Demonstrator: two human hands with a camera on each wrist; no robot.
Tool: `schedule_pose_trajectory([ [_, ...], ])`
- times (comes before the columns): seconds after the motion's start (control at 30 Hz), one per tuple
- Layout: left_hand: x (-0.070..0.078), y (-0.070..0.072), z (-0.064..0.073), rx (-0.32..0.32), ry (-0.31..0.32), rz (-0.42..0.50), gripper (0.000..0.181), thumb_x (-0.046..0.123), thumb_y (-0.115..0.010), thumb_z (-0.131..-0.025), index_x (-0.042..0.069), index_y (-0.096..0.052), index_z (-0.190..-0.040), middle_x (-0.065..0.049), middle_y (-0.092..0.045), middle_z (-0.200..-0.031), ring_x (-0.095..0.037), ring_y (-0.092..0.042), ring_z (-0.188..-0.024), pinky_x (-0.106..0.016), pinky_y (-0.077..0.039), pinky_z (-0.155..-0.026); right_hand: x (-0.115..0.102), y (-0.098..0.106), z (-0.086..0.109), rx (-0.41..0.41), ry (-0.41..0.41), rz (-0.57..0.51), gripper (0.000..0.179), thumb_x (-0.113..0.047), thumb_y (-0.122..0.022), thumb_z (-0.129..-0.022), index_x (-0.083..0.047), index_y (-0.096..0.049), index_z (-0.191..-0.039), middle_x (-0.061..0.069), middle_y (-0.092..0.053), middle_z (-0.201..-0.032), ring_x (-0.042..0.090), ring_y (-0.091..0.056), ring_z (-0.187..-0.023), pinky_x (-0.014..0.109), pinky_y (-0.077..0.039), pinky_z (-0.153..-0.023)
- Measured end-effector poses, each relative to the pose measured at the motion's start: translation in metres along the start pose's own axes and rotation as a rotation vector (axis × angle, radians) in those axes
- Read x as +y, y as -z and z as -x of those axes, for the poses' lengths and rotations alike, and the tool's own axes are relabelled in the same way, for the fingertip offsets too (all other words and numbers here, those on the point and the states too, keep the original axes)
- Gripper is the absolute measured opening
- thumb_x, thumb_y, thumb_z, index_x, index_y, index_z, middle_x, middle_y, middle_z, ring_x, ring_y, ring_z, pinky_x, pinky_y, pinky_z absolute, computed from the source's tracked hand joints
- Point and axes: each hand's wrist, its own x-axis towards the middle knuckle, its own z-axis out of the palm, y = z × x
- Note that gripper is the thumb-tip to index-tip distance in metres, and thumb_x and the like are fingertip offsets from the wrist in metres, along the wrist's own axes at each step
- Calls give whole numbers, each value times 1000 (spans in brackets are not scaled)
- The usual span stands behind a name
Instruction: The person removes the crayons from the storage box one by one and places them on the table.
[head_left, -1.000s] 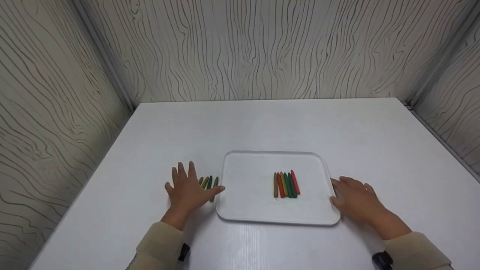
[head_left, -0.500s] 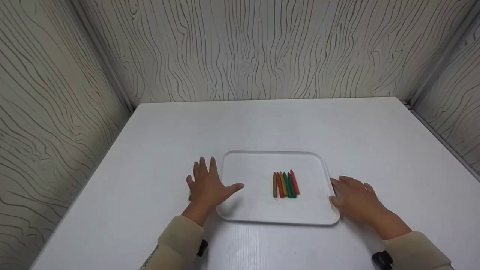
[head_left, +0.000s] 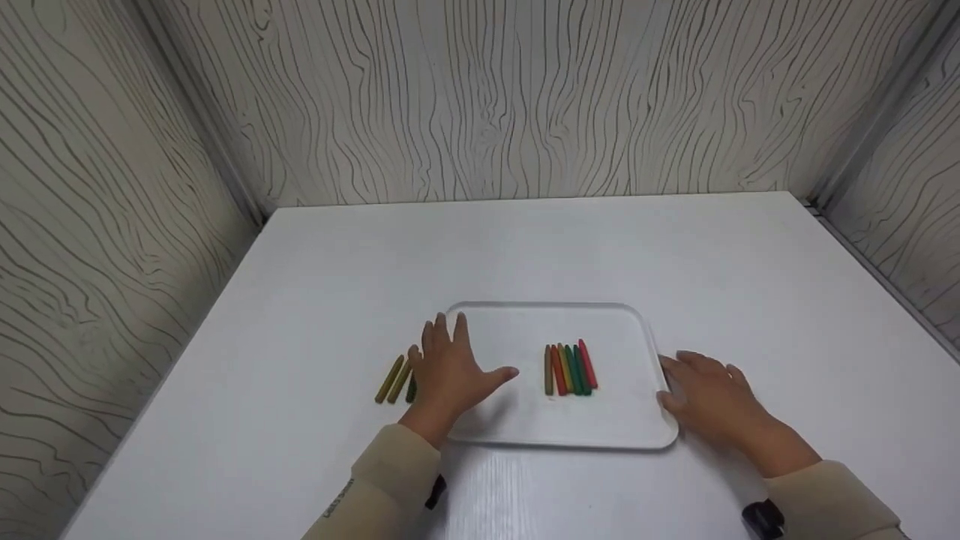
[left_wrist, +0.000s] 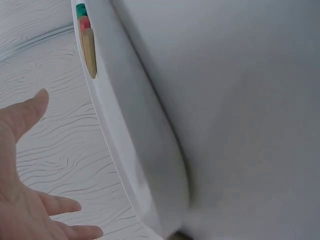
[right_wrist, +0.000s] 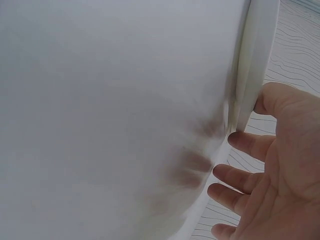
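Observation:
My left hand (head_left: 450,375) hovers with spread fingers over the left edge of the white tray (head_left: 510,420). Its thumb reaches inward above the tray floor. Left of the tray, olive and dark green crayons (head_left: 389,379) lie side by side on the table, partly hidden by that hand. On the tray a row of several crayons (head_left: 570,369) in brown, red, yellow and green sits right of the middle. My right hand (head_left: 709,401) holds the tray's right edge. In the right wrist view its thumb (right_wrist: 272,97) lies at the rim, with the other fingers low along the wall.
The white table (head_left: 525,251) stretches behind and in front of the tray. Panels with a wood-grain pattern (head_left: 495,97) close it off at the back and both sides. A dark wrist strap (head_left: 763,517) shows at the right sleeve.
My left hand has moved right, from over the loose crayons to over the tray's left edge, uncovering some of them. The right hand and tray have stayed in place.

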Motion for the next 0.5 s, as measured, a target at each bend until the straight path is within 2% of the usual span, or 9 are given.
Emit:
schedule_pose_trajectory([
  [0.2, 10, -10, -1, -4, -38, -2, 102, 61, -74, -69, 4, -37, -145, -23, -30, -148, -39, -23, -137, -62, -20, -103, 1, -2, 0, 6, 12, 10, 54, -29, -58, -92, 0, -48, -136, 30, -42, -135, 49, -36, -124, 67, -19, -96],
  [0.5, 25, -21, -3, -37, -54, -41, 100, 62, -74, -68, 5, -41, -143, -21, -36, -146, -37, -28, -135, -60, -22, -103, 2, -3, 0, 3, 9, 3, 54, -28, -59, -91, 0, -47, -136, 30, -42, -135, 49, -35, -124, 66, -18, -96],
])
